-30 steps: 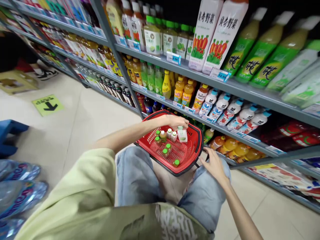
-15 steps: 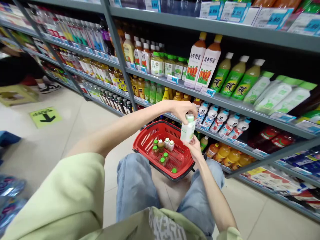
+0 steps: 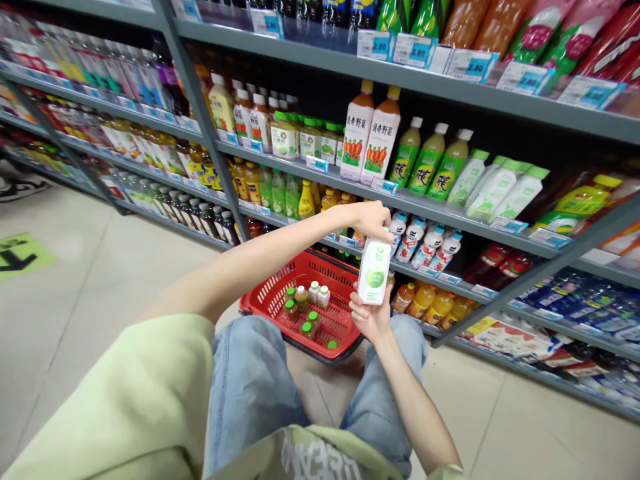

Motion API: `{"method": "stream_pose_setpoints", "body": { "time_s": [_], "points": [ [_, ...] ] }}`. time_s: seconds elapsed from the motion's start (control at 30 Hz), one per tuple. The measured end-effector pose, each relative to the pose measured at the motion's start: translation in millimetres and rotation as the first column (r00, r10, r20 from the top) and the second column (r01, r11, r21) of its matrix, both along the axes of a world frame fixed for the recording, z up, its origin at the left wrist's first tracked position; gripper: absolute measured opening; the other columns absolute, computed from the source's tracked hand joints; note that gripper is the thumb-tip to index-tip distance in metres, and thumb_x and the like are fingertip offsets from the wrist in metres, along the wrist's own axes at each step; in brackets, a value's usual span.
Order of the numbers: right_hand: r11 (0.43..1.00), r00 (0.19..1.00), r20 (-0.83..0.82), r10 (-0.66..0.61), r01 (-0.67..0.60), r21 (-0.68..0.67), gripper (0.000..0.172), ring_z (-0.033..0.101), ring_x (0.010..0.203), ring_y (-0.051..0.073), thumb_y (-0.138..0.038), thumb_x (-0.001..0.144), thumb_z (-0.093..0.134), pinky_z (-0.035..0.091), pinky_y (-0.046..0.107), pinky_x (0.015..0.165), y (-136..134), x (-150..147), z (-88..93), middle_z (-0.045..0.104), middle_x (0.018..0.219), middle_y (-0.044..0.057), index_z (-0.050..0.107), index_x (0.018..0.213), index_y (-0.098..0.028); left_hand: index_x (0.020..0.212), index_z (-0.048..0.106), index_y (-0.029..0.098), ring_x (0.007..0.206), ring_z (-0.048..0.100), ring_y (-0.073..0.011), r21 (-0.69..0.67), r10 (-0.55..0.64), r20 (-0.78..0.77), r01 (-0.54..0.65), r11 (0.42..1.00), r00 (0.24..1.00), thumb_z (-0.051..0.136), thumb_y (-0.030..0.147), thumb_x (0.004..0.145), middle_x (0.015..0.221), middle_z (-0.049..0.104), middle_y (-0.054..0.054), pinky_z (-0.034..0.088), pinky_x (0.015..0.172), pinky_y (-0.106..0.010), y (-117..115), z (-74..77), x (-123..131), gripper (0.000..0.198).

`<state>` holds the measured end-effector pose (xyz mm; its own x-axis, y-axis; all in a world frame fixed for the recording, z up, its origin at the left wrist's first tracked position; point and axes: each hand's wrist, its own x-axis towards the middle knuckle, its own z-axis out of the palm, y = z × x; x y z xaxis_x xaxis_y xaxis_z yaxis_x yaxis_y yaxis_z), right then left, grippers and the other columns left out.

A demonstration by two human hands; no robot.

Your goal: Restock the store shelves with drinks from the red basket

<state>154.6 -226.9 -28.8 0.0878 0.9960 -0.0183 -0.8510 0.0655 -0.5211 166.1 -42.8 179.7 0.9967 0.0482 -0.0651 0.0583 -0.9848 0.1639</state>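
A small white bottle with a green label [image 3: 374,273] stands upright in front of me, held between both hands. My left hand [image 3: 371,218] grips its top, fingers closed over the cap. My right hand [image 3: 369,317] cups the bottle from below and behind. Below the bottle, on the floor between my knees, sits a red shopping basket [image 3: 270,300] holding several small green-capped and white bottles [image 3: 306,308].
Grey shop shelves [image 3: 440,207] packed with drink bottles run across the back and right, with price tags along their edges. Tiled floor [image 3: 90,280] opens to the left, with a green arrow sticker [image 3: 17,253] at the far left.
Both hands have lifted the white bottle higher out of the basket, and my right hand has settled under its base. The view has swung up and right.
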Motion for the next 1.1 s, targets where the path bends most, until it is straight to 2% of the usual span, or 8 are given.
{"method": "stream_pose_setpoints", "body": {
  "time_s": [0.17,0.3,0.37,0.7,0.87,0.93,1.03,1.1],
  "points": [
    [0.904,0.852,0.390,-0.350,0.416,-0.097,0.069,0.053,0.072,0.015,-0.066,0.070,0.079,0.045,0.025,0.051,5,-12,7.5,0.061,0.109,0.007,0.051,0.120,-0.027,0.083,0.075,0.016,0.058,0.053,-0.0143,-0.087,-0.001,-0.031,-0.002,0.996,1.000,0.061,0.039,0.074,0.068,0.068,-0.004,0.037,0.058,-0.027,-5,4.0,-1,0.029],
    [0.554,0.382,0.709,-0.593,0.832,0.015,0.082,0.059,0.106,0.023,-0.056,0.070,0.083,0.055,0.039,0.092,12,-20,7.0,0.053,0.131,0.013,0.036,0.130,-0.026,0.086,0.074,0.013,0.065,0.059,-0.0152,-0.186,0.016,0.027,-0.011,0.982,1.000,0.060,0.038,0.076,0.078,0.072,-0.006,0.041,0.061,-0.027,-6,1.4,-3,0.030],
    [0.473,0.256,0.755,-0.603,0.877,0.081,0.079,0.057,0.115,0.025,-0.058,0.073,0.080,0.050,0.042,0.104,10,-15,7.9,0.051,0.136,0.017,0.037,0.130,-0.024,0.085,0.073,0.012,0.066,0.060,-0.0153,-0.207,0.018,0.102,0.004,0.978,0.995,0.060,0.039,0.078,0.079,0.071,-0.006,0.041,0.062,-0.027,-5,-1.4,-5,0.031],
    [0.892,0.190,0.909,-0.370,0.345,0.292,0.049,0.067,0.103,0.024,-0.046,0.080,0.079,0.053,0.035,0.094,-17,94,85.5,0.071,0.113,0.006,0.063,0.118,-0.019,0.085,0.070,0.018,0.082,0.064,-0.0160,-0.195,-0.372,0.191,0.407,0.892,0.908,0.058,0.024,0.084,0.088,0.067,-0.003,0.047,0.076,-0.023,-45,-1.5,3,0.014],
    [0.845,0.101,0.914,-0.393,0.431,0.315,0.052,0.066,0.097,0.021,-0.044,0.077,0.083,0.052,0.031,0.088,-41,126,115.7,0.071,0.111,0.004,0.066,0.120,-0.020,0.112,0.063,0.020,0.101,0.064,-0.0226,-0.501,0.063,0.419,0.172,0.848,0.906,0.070,0.044,0.083,0.116,0.066,-0.008,0.055,0.084,-0.032,-62,-27.4,5,0.038],
    [0.789,0.084,0.898,-0.433,0.517,0.332,0.050,0.066,0.096,0.021,-0.045,0.076,0.084,0.052,0.031,0.086,-51,133,122.1,0.071,0.107,0.004,0.066,0.116,-0.019,0.132,0.054,0.023,0.113,0.064,-0.0261,-0.713,0.256,0.380,0.106,0.693,0.889,0.074,0.048,0.080,0.136,0.059,-0.013,0.058,0.088,-0.037,-67,-51.7,6,0.061],
    [0.702,0.075,0.858,-0.507,0.614,0.361,0.053,0.066,0.101,0.022,-0.047,0.076,0.083,0.052,0.031,0.086,-61,148,132.3,0.071,0.110,0.005,0.064,0.117,-0.019,0.144,0.045,0.025,0.124,0.064,-0.0316,-0.893,0.234,0.195,0.074,0.444,0.952,0.082,0.050,0.072,0.145,0.057,-0.015,0.059,0.096,-0.045,-81,-91.8,12,0.085],
    [0.691,0.055,0.860,-0.507,0.622,0.368,0.048,0.066,0.099,0.021,-0.050,0.080,0.079,0.052,0.031,0.085,-67,162,143.1,0.072,0.108,0.005,0.065,0.114,-0.019,0.141,0.049,0.022,0.124,0.065,-0.0336,-0.919,0.245,0.159,0.053,0.390,0.956,0.086,0.048,0.068,0.141,0.063,-0.014,0.056,0.102,-0.047,-96,-112.8,18,0.086]
  ]
}}
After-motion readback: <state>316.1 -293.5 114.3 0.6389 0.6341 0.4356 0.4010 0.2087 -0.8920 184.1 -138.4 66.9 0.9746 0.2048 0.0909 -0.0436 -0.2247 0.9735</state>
